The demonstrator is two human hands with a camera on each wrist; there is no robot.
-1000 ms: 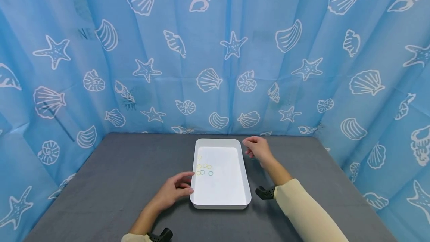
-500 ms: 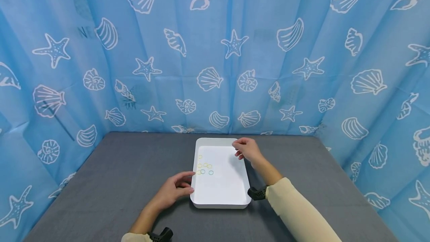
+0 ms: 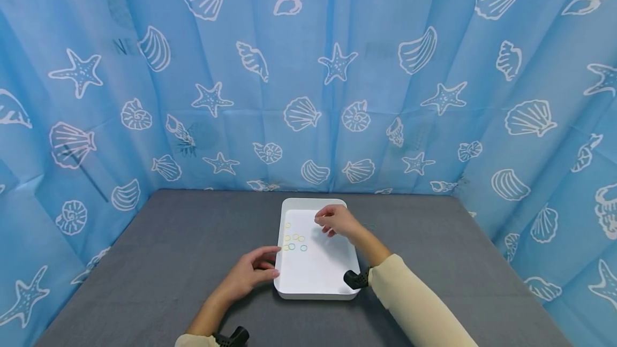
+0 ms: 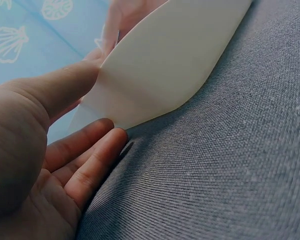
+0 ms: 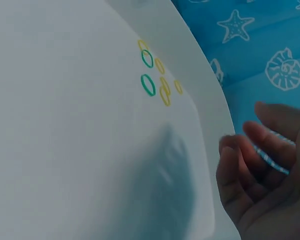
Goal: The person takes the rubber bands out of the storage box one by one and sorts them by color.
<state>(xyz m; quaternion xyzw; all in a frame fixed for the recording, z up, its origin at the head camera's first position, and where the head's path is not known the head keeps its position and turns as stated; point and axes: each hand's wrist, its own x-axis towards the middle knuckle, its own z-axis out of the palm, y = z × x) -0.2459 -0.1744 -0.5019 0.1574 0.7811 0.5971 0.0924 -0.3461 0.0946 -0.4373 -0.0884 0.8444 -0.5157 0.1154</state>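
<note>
A shallow white tray [image 3: 318,272] lies in the middle of the head view. Several thin yellow rings [image 3: 301,239] and two green rings [image 3: 303,248] lie flat by its left side; the right wrist view shows the green rings [image 5: 142,84] close up. My left hand [image 3: 248,272] touches the tray's left wall with thumb and fingers extended. Over the tray's far half hovers my right hand [image 3: 337,220], thumb and index tips close together. In the right wrist view that hand [image 5: 270,175] has curled fingers; whether something thin is between its fingertips cannot be made out.
Faint greenish marks, perhaps more rings [image 3: 370,226], lie on the grey tablecloth [image 3: 424,229] right of the tray, partly behind the right forearm. A blue curtain [image 3: 308,79] with white shells and starfish hangs behind the table. Each wrist wears a black device [image 3: 356,278].
My right hand has moved left from beyond the tray's right rim to above its inside. The left hand has stayed at the left wall. The rings in the tray have not moved.
</note>
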